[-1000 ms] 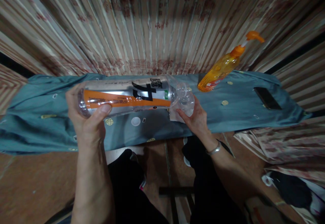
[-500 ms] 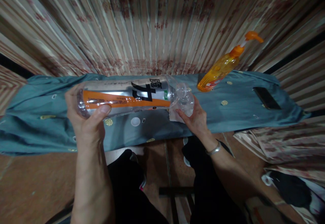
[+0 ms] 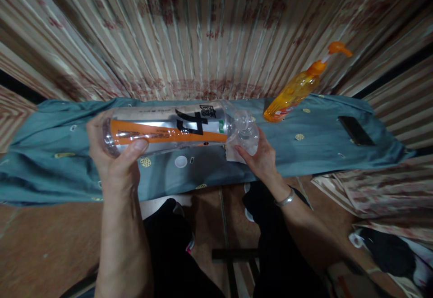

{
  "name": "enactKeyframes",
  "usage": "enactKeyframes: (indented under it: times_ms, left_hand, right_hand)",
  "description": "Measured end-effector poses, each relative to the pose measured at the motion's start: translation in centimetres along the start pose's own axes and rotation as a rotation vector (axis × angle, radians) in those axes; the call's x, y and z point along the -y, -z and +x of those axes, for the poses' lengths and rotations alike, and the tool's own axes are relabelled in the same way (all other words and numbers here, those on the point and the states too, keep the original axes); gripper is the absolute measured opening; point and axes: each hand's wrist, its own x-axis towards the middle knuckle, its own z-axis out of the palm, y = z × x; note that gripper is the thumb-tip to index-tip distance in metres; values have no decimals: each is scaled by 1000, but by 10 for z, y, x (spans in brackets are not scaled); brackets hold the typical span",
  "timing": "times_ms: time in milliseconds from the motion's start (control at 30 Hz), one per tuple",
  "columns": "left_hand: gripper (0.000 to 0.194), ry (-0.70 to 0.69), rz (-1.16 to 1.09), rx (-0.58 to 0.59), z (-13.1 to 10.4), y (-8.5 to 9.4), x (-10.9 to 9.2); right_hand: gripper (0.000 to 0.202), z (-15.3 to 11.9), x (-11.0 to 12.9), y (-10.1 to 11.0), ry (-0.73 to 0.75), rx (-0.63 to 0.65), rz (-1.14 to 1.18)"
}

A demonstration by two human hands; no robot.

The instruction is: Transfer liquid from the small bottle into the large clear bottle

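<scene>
Left hand (image 3: 114, 165): gripping bottle (image 3: 165, 131) by its base
Right hand (image 3: 264, 157): gripping clear plastic (image 3: 249, 141) beside its neck
Bottle: probably light, slick, squeezable; best held mid-body, between hands

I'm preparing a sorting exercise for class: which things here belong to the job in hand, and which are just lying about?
In the job:
clear plastic bottle with orange-and-silver label, in the left hand
pale thin sheet, in the right hand

Apparently lying about:
translucent orange pump bottle
flat black rectangular phone
</scene>
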Motion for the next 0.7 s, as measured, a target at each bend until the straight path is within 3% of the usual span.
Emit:
enactKeyframes:
  times_ms: [533,700]
  left_hand:
    - [78,-9,-55,-1,1,2,3]
    - [84,45,-64,-28,1,0,0]
  right_hand:
    - [82,-1,-1,0,-3,14,-9]
    - [82,0,-1,-1,11,2,-10]
